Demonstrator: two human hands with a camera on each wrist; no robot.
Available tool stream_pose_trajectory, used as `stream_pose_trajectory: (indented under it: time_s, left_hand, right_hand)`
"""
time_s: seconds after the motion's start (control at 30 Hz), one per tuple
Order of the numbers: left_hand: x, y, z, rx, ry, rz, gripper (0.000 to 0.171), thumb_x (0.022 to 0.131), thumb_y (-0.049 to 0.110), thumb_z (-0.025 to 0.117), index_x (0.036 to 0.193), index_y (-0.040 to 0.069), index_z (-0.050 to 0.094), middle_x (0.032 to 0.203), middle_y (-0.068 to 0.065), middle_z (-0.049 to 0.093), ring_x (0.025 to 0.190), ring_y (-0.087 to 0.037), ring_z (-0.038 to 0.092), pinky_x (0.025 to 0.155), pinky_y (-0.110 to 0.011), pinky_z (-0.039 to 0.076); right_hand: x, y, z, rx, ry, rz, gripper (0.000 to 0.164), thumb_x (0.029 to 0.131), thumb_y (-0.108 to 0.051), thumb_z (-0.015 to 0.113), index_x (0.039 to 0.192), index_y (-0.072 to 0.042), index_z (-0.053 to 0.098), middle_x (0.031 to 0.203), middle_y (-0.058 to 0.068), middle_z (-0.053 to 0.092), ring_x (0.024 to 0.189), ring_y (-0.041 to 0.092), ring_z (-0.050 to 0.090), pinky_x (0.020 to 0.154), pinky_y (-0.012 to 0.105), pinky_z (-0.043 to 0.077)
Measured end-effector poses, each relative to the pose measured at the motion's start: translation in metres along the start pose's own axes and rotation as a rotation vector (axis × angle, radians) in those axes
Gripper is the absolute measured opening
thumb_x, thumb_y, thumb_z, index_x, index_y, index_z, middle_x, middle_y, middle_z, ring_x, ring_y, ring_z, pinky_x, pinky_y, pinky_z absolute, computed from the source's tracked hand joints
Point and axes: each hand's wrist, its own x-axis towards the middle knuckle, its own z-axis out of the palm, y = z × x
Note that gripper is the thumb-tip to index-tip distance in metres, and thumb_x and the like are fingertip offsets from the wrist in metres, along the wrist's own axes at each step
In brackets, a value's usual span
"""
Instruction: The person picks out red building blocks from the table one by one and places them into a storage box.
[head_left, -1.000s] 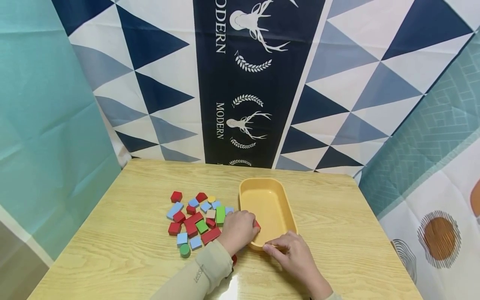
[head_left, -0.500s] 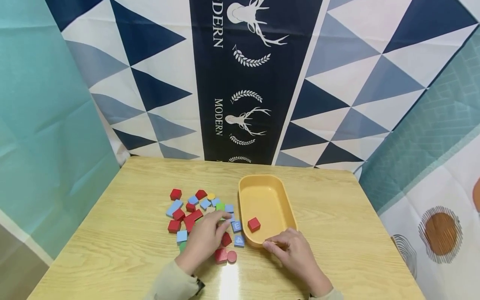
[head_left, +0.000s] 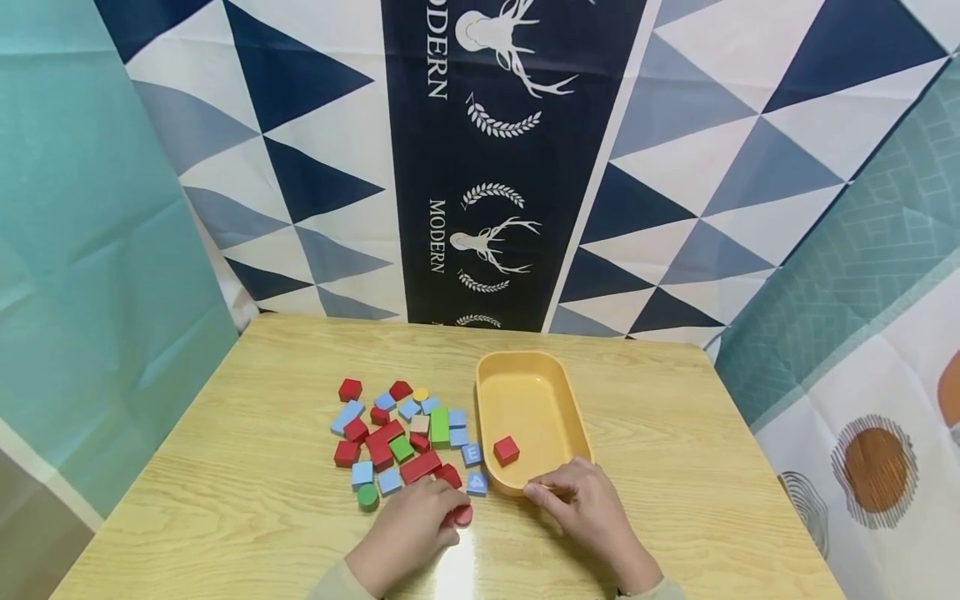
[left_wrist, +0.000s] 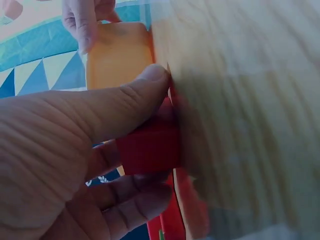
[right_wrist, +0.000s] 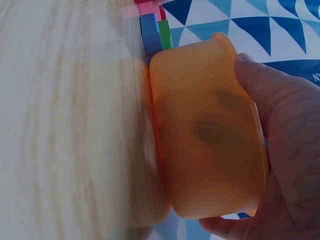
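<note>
Red blk, near side of the pile: pinched in my L hand, thumb & fingers curled round it; can't tell if it's off the counter yet. Pinkish-red disc just beside it.

Next out, yellow tray, R of pile. R hand has its near rim gripped, thumb & fingers either side.

Progress: 1 red cube in tray, near end, L side. My read: early days, 2nd piece in hand, not in.

Outside tray: most of the lot. Several more reds, blues w/ two marked ones by the tray's L wall, green bar, green cyl., tan blk, yellow round pc. at far edge.
</note>
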Motion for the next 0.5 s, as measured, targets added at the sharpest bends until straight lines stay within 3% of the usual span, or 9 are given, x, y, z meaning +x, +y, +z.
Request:
stream_pose_trajectory:
  time_s: [0.23,0.37,0.5]
  left_hand:
    - [-0.007,0.001,-0.009,-0.013,-0.054,-0.137,0.043,0.089,0.031,0.089,0.126,0.014,0.075,0.117,-0.004,0.075,0.105,-0.022,0.070,0.092,-0.046,0.063]
    - [-0.010,0.000,-0.016,-0.009,-0.049,-0.142,0.041,0.090,0.030,0.087,0.125,0.013,0.075,0.117,-0.004,0.076,0.105,-0.023,0.071,0.094,-0.047,0.063]
    - [-0.011,0.001,-0.023,0.001,0.017,-0.096,0.036,0.093,0.030,0.085,0.123,0.013,0.075,0.117,-0.003,0.077,0.108,-0.024,0.072,0.096,-0.049,0.061]
  right_hand:
    - [-0.001,-0.001,-0.002,-0.001,-0.007,0.012,0.004,0.087,-0.031,0.088,0.089,-0.032,0.085,0.085,-0.024,0.079,0.080,-0.008,0.053,0.069,0.020,0.041]
    - [-0.002,-0.001,-0.003,0.000,-0.005,0.021,0.007,0.086,-0.029,0.089,0.088,-0.034,0.085,0.085,-0.024,0.078,0.080,-0.008,0.053,0.070,0.021,0.041]
    - [-0.002,0.000,-0.002,0.008,-0.009,0.010,0.003,0.087,-0.031,0.088,0.088,-0.032,0.085,0.086,-0.023,0.079,0.080,-0.008,0.053,0.071,0.021,0.042]
